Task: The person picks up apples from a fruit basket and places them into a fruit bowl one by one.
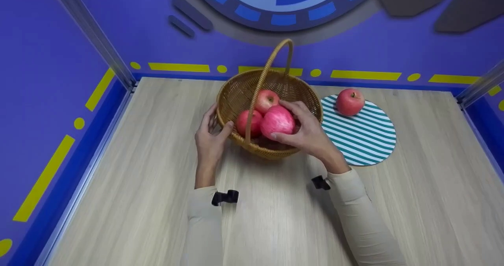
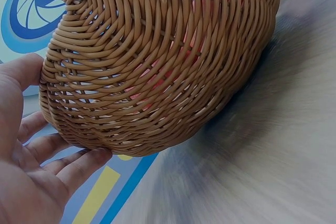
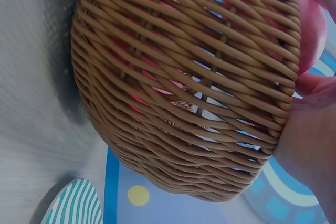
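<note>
A brown wicker basket [image 1: 228,96] with an arched handle [image 1: 262,77] stands on the table. My left hand [image 1: 210,140] holds its left side, thumb at the rim and fingers against the outer weave [image 2: 152,61]. With thumb and fingers, my right hand [image 1: 311,134] grips a bright pink apple [image 1: 278,120] over the basket's opening. Two more red apples, one toward the back [image 1: 267,99] and one at the left [image 1: 249,123], lie inside the basket. In the right wrist view the held apple [image 3: 313,30] shows past the rim, and the weave hides much of the fruit.
Right of the basket lies a round mat [image 1: 366,140] with green and white stripes, partly behind the right hand. Another red apple [image 1: 349,102] rests on the mat's far part. Blue panels [image 1: 157,45] border the wooden table [image 1: 157,179] at the back and sides.
</note>
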`<action>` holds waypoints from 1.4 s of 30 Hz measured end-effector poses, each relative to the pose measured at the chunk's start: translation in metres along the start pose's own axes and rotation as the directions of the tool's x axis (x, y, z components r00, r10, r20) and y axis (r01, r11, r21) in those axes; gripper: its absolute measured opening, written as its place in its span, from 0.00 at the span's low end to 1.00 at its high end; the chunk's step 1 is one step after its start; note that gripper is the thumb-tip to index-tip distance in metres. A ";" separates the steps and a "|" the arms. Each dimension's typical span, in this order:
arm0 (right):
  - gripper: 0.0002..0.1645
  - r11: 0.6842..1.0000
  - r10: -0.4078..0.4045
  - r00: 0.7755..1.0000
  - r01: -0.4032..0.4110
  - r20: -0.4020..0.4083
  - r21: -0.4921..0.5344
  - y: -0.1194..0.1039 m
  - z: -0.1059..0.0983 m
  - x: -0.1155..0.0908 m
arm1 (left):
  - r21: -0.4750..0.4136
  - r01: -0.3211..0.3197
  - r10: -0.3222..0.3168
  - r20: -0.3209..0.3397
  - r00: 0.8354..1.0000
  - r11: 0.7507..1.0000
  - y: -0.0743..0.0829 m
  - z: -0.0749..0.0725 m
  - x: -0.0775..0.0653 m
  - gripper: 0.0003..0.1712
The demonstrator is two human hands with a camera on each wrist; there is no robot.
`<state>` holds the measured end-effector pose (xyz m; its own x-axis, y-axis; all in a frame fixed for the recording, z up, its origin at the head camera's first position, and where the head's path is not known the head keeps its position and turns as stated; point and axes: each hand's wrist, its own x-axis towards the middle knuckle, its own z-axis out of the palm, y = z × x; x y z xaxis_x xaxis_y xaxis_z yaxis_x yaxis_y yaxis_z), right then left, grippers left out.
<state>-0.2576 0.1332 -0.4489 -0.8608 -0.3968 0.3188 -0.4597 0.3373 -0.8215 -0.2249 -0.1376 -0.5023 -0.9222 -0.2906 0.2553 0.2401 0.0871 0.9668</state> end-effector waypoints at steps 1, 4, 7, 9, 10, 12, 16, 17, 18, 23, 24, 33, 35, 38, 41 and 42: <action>0.51 1.000 -0.012 1.000 0.012 -0.003 -0.004 0.000 0.000 0.000 | -0.001 0.001 -0.001 -0.001 1.000 1.000 0.000 0.000 0.000 0.40; 0.49 0.998 -0.050 0.999 0.050 -0.013 0.023 0.000 -0.002 0.000 | -0.006 0.004 -0.004 -0.001 1.000 1.000 0.000 0.000 0.000 0.40; 0.48 0.994 -0.081 0.996 0.082 -0.026 0.070 0.001 -0.004 0.000 | -0.015 0.004 -0.004 0.001 1.000 1.000 0.000 0.000 0.000 0.40; 0.48 0.992 -0.081 0.996 0.084 -0.032 0.098 0.002 -0.006 0.000 | -0.017 0.004 -0.004 0.003 1.000 1.000 -0.001 0.000 0.000 0.40; 0.48 0.991 -0.079 0.996 0.082 -0.034 0.107 0.002 -0.007 0.000 | -0.017 0.003 -0.003 0.002 1.000 1.000 0.000 0.000 0.000 0.39; 0.48 0.990 -0.069 0.997 0.073 -0.038 0.121 0.002 -0.010 -0.001 | -0.016 0.003 -0.003 0.000 1.000 1.000 -0.001 0.000 0.001 0.39; 0.49 0.985 -0.037 0.998 0.044 -0.045 0.169 0.000 -0.017 -0.004 | -0.040 0.005 -0.005 0.002 1.000 0.999 -0.001 0.001 0.001 0.39; 0.49 0.983 -0.026 0.998 0.035 -0.051 0.181 0.001 -0.019 -0.004 | -0.047 0.005 -0.004 0.003 1.000 0.999 -0.001 0.001 0.001 0.39; 0.48 0.980 -0.020 0.998 0.031 -0.059 0.195 0.000 -0.021 -0.005 | -0.055 0.004 -0.004 0.004 1.000 0.998 -0.001 0.001 0.001 0.39; 0.48 0.968 -0.014 0.993 0.044 -0.120 0.248 0.000 -0.033 -0.006 | -0.065 0.004 -0.003 0.003 1.000 0.998 -0.002 0.001 0.002 0.39; 0.48 0.968 -0.014 0.991 0.048 -0.135 0.247 0.000 -0.035 -0.006 | -0.065 0.005 -0.005 0.003 1.000 0.998 -0.002 0.001 0.002 0.39; 0.49 0.977 0.042 0.973 0.008 -0.228 0.215 -0.002 -0.065 -0.010 | -0.059 0.013 -0.014 -0.009 1.000 0.998 -0.002 0.000 0.001 0.39; 0.49 0.980 0.046 0.967 0.005 -0.252 0.201 -0.002 -0.070 -0.011 | -0.058 0.011 -0.012 -0.011 1.000 0.998 -0.001 0.000 0.001 0.39; 0.49 0.980 0.056 0.956 0.002 -0.286 0.200 -0.002 -0.077 -0.013 | -0.050 0.011 -0.012 -0.014 1.000 0.999 -0.001 0.000 0.001 0.39; 0.50 0.976 0.066 0.948 0.003 -0.312 0.216 -0.001 -0.083 -0.014 | -0.047 0.012 -0.013 -0.017 1.000 0.999 -0.002 0.000 0.001 0.39; 0.50 0.976 0.067 0.945 0.005 -0.320 0.219 -0.001 -0.085 -0.015 | -0.045 0.013 -0.013 -0.019 1.000 0.999 -0.002 0.000 0.001 0.38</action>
<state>-0.2631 0.2109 -0.4129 -0.9142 -0.0791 0.3975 -0.4049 0.1397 -0.9036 -0.2268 -0.1380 -0.5038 -0.9194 -0.3096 0.2425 0.2420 0.0403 0.9694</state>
